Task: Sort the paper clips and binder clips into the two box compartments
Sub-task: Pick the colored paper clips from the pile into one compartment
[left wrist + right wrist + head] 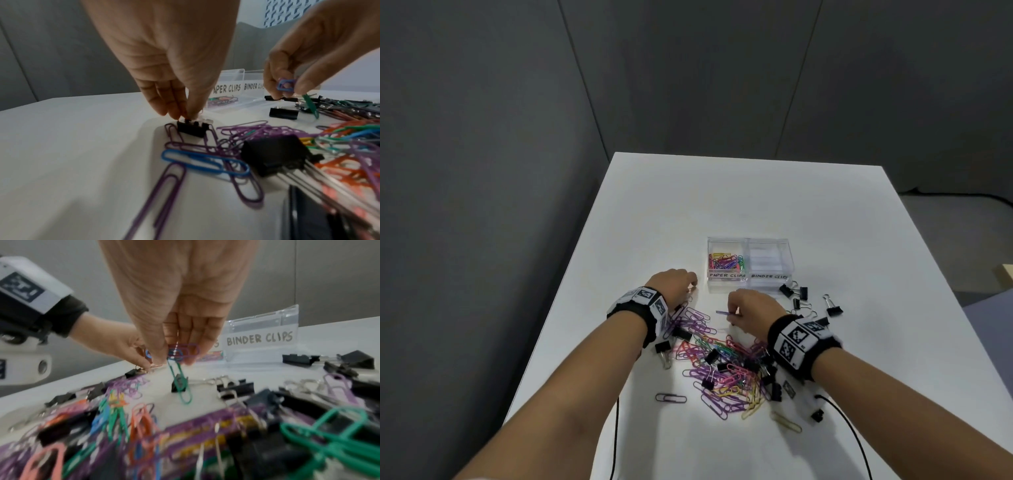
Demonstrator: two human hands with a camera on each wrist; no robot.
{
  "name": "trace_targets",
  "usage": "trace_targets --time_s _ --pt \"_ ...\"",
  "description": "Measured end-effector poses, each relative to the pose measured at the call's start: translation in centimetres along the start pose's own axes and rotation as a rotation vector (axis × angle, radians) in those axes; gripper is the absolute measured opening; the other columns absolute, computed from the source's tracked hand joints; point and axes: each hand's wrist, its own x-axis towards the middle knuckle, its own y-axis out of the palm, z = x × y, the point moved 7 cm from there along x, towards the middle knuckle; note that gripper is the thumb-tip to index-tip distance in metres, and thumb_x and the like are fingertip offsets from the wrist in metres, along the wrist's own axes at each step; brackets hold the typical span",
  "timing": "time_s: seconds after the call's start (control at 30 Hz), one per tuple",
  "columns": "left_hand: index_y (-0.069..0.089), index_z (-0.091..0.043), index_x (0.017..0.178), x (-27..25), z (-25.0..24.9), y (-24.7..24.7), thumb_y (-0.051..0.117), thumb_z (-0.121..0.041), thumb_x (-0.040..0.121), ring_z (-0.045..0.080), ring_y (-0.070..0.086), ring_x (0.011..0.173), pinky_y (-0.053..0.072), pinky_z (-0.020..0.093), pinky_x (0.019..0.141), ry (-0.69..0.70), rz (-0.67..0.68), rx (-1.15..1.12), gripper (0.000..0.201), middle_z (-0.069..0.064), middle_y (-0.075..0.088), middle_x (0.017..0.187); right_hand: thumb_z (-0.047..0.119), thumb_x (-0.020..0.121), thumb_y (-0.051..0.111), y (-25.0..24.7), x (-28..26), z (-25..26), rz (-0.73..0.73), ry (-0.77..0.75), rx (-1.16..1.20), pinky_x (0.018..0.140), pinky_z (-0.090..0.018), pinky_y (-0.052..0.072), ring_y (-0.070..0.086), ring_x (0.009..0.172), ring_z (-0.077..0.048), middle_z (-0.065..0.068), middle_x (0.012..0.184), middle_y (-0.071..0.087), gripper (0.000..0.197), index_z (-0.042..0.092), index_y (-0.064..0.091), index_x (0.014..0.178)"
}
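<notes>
A clear two-compartment box [748, 279] stands mid-table. Its left half, labelled PAPER CLIPS, holds coloured paper clips [726, 262]; the right half, labelled BINDER CLIPS [769, 276], shows only its pale bottom. My left hand [692, 287] pinches the wire handle of a small black binder clip [192, 130] low over purple paper clips, left of the box. My right hand [732, 313] pinches a few paper clips [180, 352], blue and purple, with a green one [182, 386] dangling below. A mixed pile of clips [722, 363] lies between my wrists.
Several black binder clips [796, 294] lie scattered just right of the box. Loose paper clips [670, 398] and a yellow one [786, 422] lie nearer me. Black cables [849, 431] run off the white table's near edge. Its left edge [558, 308] drops off close to my left arm.
</notes>
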Motion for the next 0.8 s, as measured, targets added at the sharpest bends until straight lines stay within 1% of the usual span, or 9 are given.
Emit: trace_targets --time_s 0.1,0.17,0.23,0.33,0.4,0.5,0.6,0.67,0.8 --pt "0.051 -0.008 0.123 -1.1 0.6 -1.0 0.043 -0.012 0.095 0.032 0.056 0.107 0.046 0.038 0.089 -0.039 -0.056 -0.075 0.029 0.013 0.049 0.126 0.013 0.093 0.050 -0.5 0.2 -0.2 0.011 0.038 0.087 0.067 -0.030 0.042 0.059 0.083 -0.028 -0.008 0.088 0.062 0.007 0.009 0.050 0.099" --pt "0.051 -0.005 0.118 -1.9 1.7 -1.4 0.045 -0.009 0.093 0.033 0.056 0.105 0.046 0.039 0.089 -0.086 -0.079 -0.112 0.026 0.014 0.051 0.124 0.008 0.093 0.048 -0.3 0.6 -0.2 0.032 0.062 0.161 0.069 -0.033 0.046 0.057 0.075 -0.025 -0.010 0.085 0.062 0.023 0.010 0.044 0.116" --pt "0.050 -0.005 0.117 -2.9 2.8 -1.3 0.044 -0.008 0.093 0.032 0.055 0.107 0.045 0.037 0.090 -0.134 -0.058 -0.135 0.025 0.014 0.053 0.124 0.003 0.095 0.041 0.3 1.2 0.1 0.076 0.082 0.195 0.060 -0.028 0.044 0.049 0.061 -0.017 -0.008 0.079 0.059 0.037 0.011 0.038 0.130" --pt "0.048 -0.006 0.118 -4.4 4.3 -0.5 0.039 -0.004 0.093 0.031 0.055 0.108 0.043 0.036 0.091 -0.183 -0.014 -0.155 0.027 0.014 0.052 0.125 -0.001 0.095 0.030 1.2 2.1 0.1 0.129 0.169 0.246 0.049 -0.020 0.030 0.042 0.059 -0.014 -0.016 0.097 0.059 0.036 0.006 0.043 0.128" --pt "0.046 -0.008 0.120 -5.4 4.9 0.3 0.038 -0.007 0.095 0.030 0.055 0.108 0.043 0.035 0.091 -0.204 0.019 -0.185 0.026 0.013 0.052 0.126 0.004 0.097 0.029 1.6 2.4 0.2 0.116 0.214 0.326 0.052 -0.021 0.029 0.044 0.072 -0.020 -0.016 0.100 0.053 0.027 0.001 0.046 0.117" --pt "0.043 -0.013 0.126 -6.3 5.1 1.4 0.044 -0.025 0.095 0.028 0.055 0.111 0.043 0.037 0.094 -0.201 0.032 -0.229 0.033 0.011 0.049 0.131 0.019 0.097 0.036 2.3 2.7 0.7 0.096 0.259 0.412 0.063 -0.026 0.034 0.051 0.091 -0.027 -0.008 0.091 0.050 0.014 0.007 0.041 0.101" --pt "0.033 -0.019 0.138 -6.6 4.7 2.3 0.057 -0.035 0.087 0.027 0.052 0.119 0.043 0.038 0.099 -0.185 0.060 -0.183 0.058 0.008 0.042 0.139 0.031 0.094 0.050 3.0 2.8 1.8 0.146 0.229 0.351 0.084 -0.031 0.040 0.052 0.114 -0.029 -0.011 0.118 0.053 0.039 0.005 0.042 0.122" --pt "0.031 -0.020 0.139 -6.6 4.2 2.8 0.061 -0.041 0.085 0.027 0.052 0.118 0.043 0.037 0.098 -0.185 0.036 -0.189 0.065 0.007 0.041 0.138 0.029 0.092 0.054 3.4 3.2 2.6 0.126 0.204 0.264 0.093 -0.034 0.042 0.052 0.118 -0.028 -0.013 0.131 0.051 0.046 0.005 0.040 0.129" --pt "0.039 -0.017 0.132 -5.8 2.5 3.2 0.060 -0.040 0.087 0.025 0.055 0.113 0.045 0.035 0.095 -0.202 -0.054 -0.251 0.055 0.007 0.045 0.131 0.024 0.090 0.057 3.8 3.7 3.2 0.073 0.229 0.238 0.091 -0.034 0.044 0.054 0.114 -0.028 -0.014 0.126 0.055 0.040 0.004 0.047 0.123"
